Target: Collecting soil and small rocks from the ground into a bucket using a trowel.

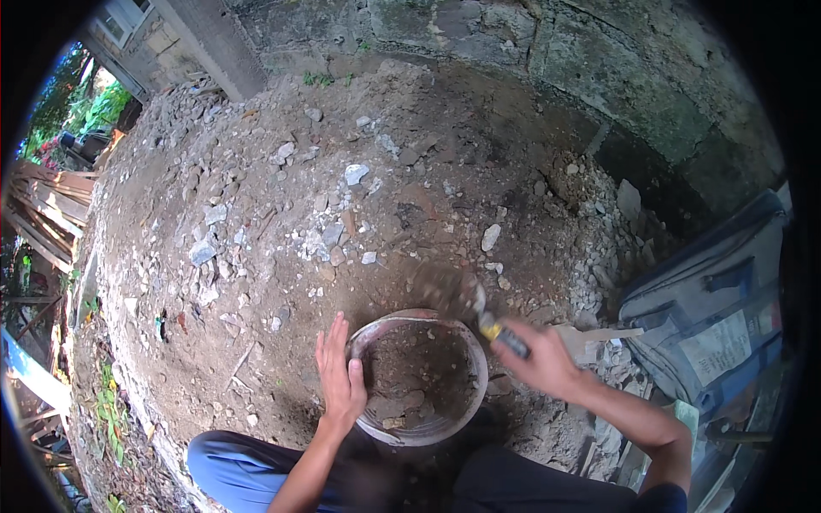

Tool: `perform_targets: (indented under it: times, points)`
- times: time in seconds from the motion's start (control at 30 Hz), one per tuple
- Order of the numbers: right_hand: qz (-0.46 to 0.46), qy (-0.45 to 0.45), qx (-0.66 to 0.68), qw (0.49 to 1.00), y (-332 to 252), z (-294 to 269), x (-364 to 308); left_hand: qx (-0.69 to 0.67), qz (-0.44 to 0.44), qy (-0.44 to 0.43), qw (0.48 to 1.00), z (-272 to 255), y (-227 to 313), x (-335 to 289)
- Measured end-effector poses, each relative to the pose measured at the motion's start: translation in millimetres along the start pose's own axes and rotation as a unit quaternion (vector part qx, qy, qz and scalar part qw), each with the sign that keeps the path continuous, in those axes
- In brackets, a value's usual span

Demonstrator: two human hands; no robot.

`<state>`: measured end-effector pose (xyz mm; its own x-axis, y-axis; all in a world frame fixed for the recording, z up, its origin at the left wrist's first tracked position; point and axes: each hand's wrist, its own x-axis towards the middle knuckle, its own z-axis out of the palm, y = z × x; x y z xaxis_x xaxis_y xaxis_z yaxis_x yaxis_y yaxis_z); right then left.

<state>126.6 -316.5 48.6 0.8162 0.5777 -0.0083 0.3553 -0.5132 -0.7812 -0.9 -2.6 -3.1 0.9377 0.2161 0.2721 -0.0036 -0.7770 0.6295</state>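
A round bucket (473,409) with a pale, dirt-stained rim stands between my knees, partly filled with brown soil (419,368) and a few stones. My left hand (340,372) lies flat with fingers stretched against the left side of its rim. My right hand (543,359) grips a trowel (505,336) by its black and yellow handle, just right of the rim. The trowel's blade is smeared by motion above the far right edge of the bucket, apparently with dirt on or around it.
A mound of dirt and rubble (256,197) spreads ahead, scattered with pale stones (355,174). A block wall (479,34) closes off the back. At right lies a grey-blue bag (710,308) beside a flat wood piece (599,334). Split wood (51,205) is piled at far left.
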Motion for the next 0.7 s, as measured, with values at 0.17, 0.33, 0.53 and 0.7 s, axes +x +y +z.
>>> perform_targets:
  times: [0.17, 0.33, 0.53, 0.7]
  points:
    - [-0.164, -0.1, -0.211, 0.958, -13.3, 2.7, -20.5, 0.006, 0.034, 0.017, 0.999, -0.7, -3.0, -1.7]
    - [-0.088, 0.019, -0.142, 0.986, 23.4, 0.3, -3.9, 0.017, 0.035, 0.006, 0.999, 0.0, -3.4, 1.1]
    - [0.186, 0.109, -0.159, 0.963, 97.0, -12.1, 44.5, 0.033, 0.026, -0.021, 0.999, -1.8, -0.6, 2.6]
    - [0.224, 0.098, -0.246, 0.938, 172.0, 2.5, 85.7, 0.029, 0.02, -0.027, 0.999, -0.4, 2.2, 3.2]
